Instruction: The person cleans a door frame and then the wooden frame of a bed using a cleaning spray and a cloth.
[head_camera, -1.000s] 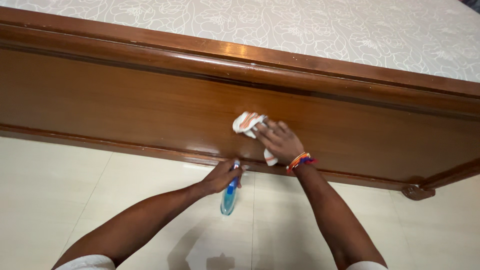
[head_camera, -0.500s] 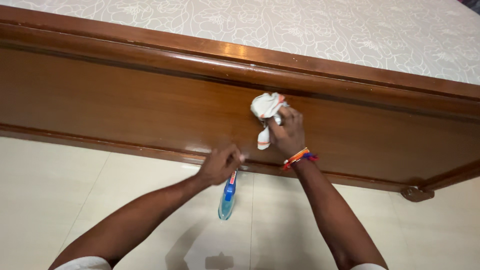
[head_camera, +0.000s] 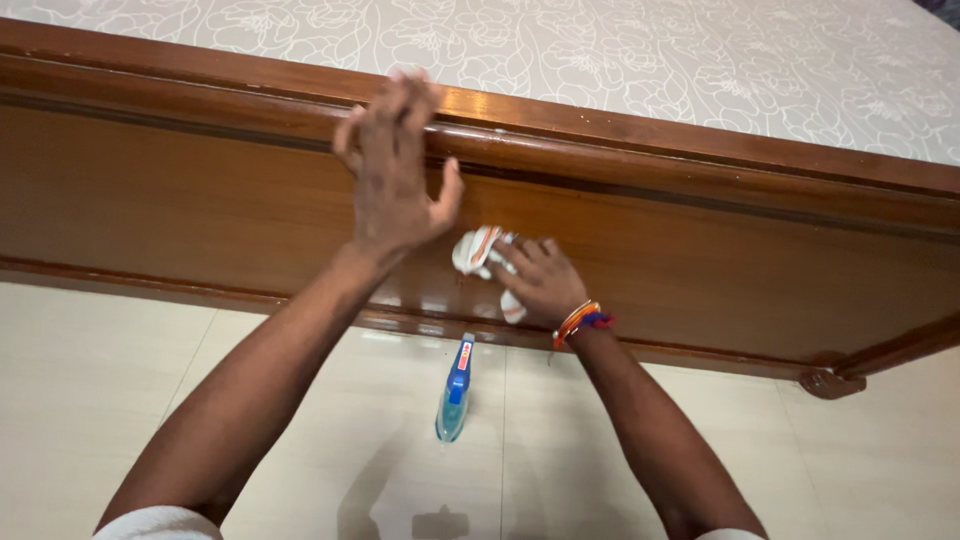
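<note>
My right hand (head_camera: 540, 282) presses a white cloth with orange stripes (head_camera: 478, 250) against the glossy brown wooden side panel of a bed (head_camera: 200, 200). My left hand (head_camera: 395, 170) is raised with fingers spread, up by the top rail of the bed frame (head_camera: 650, 130), holding nothing. A blue spray bottle (head_camera: 455, 390) lies on the cream tiled floor below both hands, apart from them. Coloured bangles circle my right wrist.
A mattress with a pale flower-pattern cover (head_camera: 620, 60) lies on the bed above the rail. The frame's carved wooden foot (head_camera: 830, 383) rests on the floor at the right. Cream floor tiles (head_camera: 100, 380) stretch along the front.
My left hand let go of the spray bottle and rose to the top rail, fingers spread. The bottle now lies on the floor. My right hand moved the cloth down and left on the panel.
</note>
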